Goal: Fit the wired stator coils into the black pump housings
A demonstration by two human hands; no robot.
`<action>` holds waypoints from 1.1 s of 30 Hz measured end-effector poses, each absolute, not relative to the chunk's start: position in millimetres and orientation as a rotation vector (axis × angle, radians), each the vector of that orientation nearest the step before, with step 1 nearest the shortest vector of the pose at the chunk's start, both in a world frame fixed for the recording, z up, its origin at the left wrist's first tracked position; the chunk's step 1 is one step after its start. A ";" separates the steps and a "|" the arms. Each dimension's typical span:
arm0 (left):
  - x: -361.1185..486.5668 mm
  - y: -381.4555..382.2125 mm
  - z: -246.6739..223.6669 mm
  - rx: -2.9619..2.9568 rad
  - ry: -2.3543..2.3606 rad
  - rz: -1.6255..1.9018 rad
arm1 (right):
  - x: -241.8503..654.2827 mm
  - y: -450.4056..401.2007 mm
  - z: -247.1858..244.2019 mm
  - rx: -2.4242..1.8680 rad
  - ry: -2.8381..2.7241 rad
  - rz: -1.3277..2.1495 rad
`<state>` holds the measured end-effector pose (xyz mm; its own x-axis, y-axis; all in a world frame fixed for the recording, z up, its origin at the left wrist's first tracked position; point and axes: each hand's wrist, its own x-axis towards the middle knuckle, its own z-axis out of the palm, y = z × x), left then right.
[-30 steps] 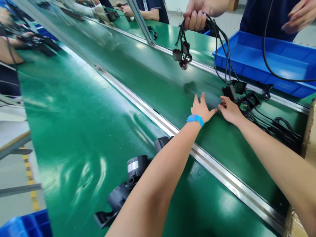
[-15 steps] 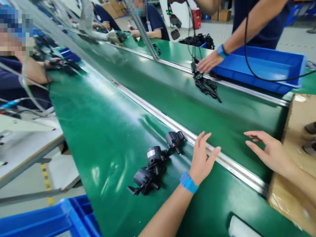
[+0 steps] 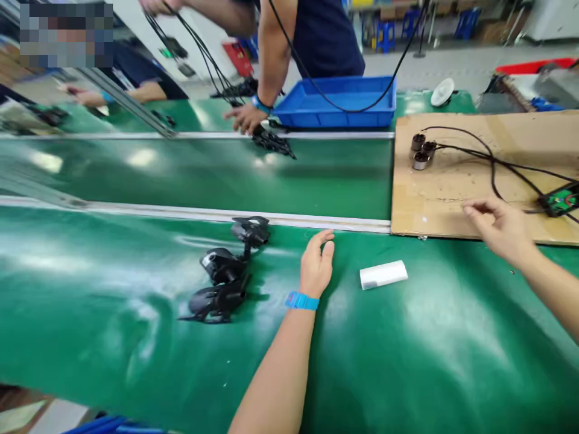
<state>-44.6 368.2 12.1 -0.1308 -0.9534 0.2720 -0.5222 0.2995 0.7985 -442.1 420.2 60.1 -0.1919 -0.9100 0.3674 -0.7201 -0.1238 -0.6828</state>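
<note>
My left hand (image 3: 318, 263) is open above the green table, its thumb apart from the fingers, with nothing in it. To its left lie three black plastic housings (image 3: 219, 301) in a close group. On its other side rests a small white roll or tube (image 3: 383, 275). My right hand (image 3: 502, 229) hovers at the near edge of a cardboard sheet (image 3: 434, 211), fingers loosely curled and thumb close to the index finger; I see nothing between them. Closest to it on the cardboard are a green circuit board in a black case (image 3: 563, 199) and several round metal parts (image 3: 420, 160) with black cables.
A sunken green channel (image 3: 217, 175) with metal rails (image 3: 289, 218) runs across the table. Beyond it, a co-worker's hand (image 3: 248, 117) touches a bundle of black cables (image 3: 274, 143) beside a blue bin (image 3: 335, 108). A slanted metal post (image 3: 131, 102) stands at the upper left.
My view has swung to the right, bringing the cardboard and its parts into sight. My right hand has moved over the cardboard's near edge, and its fingers have drawn closer together.
</note>
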 end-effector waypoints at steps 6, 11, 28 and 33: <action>-90.8 423.3 11.2 1.090 -2.018 -0.892 | -409.7 493.3 -10.2 -1.879 1.776 -1.181; -108.4 455.8 15.8 1.200 -2.266 -0.732 | -408.3 497.9 -18.9 -1.839 1.745 -1.196; -160.2 454.1 16.9 1.163 -2.326 -0.655 | -442.4 418.7 13.3 -1.636 1.784 -1.449; -164.0 443.6 15.2 1.235 -2.273 -0.736 | -465.9 308.2 23.2 -1.520 1.942 -1.230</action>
<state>-164.0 443.6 15.2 -0.4989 -0.8568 0.1306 -0.6178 0.4572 0.6398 -465.9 308.2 23.2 -0.3405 -0.9166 0.2094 -0.5809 0.0299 -0.8134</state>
